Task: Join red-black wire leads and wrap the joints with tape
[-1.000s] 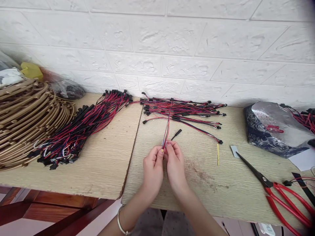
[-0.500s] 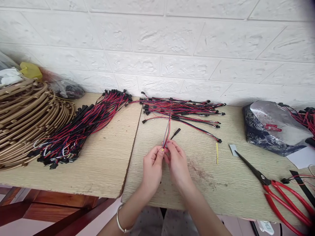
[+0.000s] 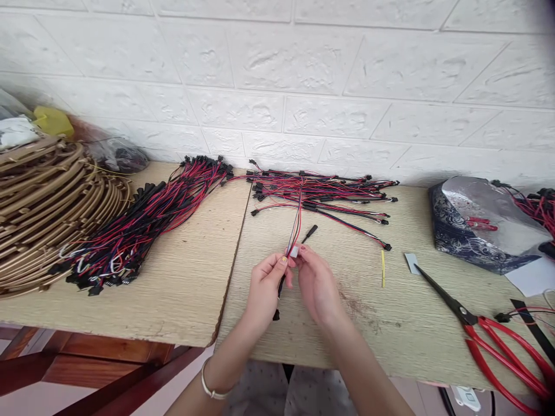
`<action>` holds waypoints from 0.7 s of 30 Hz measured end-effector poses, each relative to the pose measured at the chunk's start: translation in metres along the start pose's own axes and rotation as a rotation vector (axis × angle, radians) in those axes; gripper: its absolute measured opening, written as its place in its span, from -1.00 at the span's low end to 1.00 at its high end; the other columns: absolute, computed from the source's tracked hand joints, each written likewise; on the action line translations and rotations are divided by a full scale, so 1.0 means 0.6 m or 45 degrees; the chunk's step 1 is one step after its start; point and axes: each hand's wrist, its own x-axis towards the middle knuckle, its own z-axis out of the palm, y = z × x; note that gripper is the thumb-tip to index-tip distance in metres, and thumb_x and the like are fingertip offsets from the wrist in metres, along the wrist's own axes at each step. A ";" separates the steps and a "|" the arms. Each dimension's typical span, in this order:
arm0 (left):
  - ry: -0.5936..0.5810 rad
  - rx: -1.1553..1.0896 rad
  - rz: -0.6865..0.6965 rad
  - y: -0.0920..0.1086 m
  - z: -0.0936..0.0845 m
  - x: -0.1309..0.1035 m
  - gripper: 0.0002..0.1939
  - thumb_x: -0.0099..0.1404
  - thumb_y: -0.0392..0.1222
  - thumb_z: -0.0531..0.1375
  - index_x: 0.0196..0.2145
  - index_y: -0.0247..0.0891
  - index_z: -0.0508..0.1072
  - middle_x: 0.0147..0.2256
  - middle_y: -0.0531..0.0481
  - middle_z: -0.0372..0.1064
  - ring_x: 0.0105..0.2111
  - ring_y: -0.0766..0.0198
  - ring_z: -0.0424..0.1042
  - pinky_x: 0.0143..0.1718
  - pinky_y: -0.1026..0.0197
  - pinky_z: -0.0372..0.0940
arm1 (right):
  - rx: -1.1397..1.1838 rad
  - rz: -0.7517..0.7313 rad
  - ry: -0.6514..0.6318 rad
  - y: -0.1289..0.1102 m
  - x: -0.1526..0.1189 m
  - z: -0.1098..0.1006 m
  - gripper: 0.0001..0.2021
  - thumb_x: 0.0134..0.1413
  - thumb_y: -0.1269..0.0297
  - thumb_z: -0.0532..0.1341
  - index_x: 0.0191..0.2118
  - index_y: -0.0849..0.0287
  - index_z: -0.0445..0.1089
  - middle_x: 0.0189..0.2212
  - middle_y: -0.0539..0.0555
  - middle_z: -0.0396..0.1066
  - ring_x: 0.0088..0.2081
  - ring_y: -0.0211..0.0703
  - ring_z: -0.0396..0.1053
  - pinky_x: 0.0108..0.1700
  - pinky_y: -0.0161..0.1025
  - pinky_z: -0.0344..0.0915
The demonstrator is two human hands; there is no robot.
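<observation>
White brick wall, wooden worktop [image 3: 390, 323]. Mid-join on wire lead [image 3: 296, 222]: left hand [image 3: 264, 289] and right hand [image 3: 318, 283] fingers both pinching its near end at white connector [image 3: 293, 251]. Next probably needs seating connector squarely.

- The left hand [image 3: 265, 284] and right hand [image 3: 315, 282] meet over the wooden desk [image 3: 390, 323], fingers [image 3: 284, 261] pinching a thin red-and-black wire lead [image 3: 296, 228] with a small white tab at the grip.
- That lead runs up to a loose pile of leads [image 3: 321, 193] by the white brick wall [image 3: 277, 75].
- A thicker bundle of wire leads [image 3: 143, 225] lies to the left, beside stacked tan hoops [image 3: 47, 202].
- A loose black connector [image 3: 310, 233] sits just beyond the hands.
- Red-handled scissors [image 3: 485, 332] lie at the right, near a yellow strip [image 3: 383, 268] and a dark foil bag [image 3: 477, 228].
</observation>
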 end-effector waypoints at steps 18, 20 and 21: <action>-0.376 -0.077 -0.194 0.021 -0.025 0.010 -0.76 0.13 -0.07 0.16 -0.56 -0.28 0.36 -0.74 0.16 0.09 -0.67 0.41 -0.01 -0.54 0.26 -0.13 | -0.156 0.218 -0.315 -0.034 0.022 -0.056 -0.85 -0.29 0.17 0.44 -0.55 0.09 0.54 -0.38 -0.02 0.32 -0.36 -0.25 0.21 -0.24 -0.25 0.13; -0.389 -0.079 -0.204 0.021 -0.025 0.012 -0.75 0.12 -0.06 0.16 -0.56 -0.29 0.37 -0.75 0.16 0.09 -0.68 0.41 -0.02 -0.54 0.26 -0.14 | -0.170 0.197 -0.316 -0.035 0.022 -0.055 -0.85 -0.29 0.17 0.44 -0.56 0.10 0.54 -0.36 -0.02 0.30 -0.36 -0.27 0.20 -0.25 -0.26 0.13; -0.392 -0.077 -0.211 0.022 -0.025 0.012 -0.75 0.11 -0.05 0.17 -0.56 -0.29 0.38 -0.75 0.16 0.09 -0.68 0.42 -0.02 -0.54 0.25 -0.14 | -0.176 0.190 -0.321 -0.036 0.021 -0.054 -0.85 -0.29 0.17 0.44 -0.56 0.10 0.54 -0.35 -0.02 0.29 -0.36 -0.27 0.21 -0.25 -0.26 0.13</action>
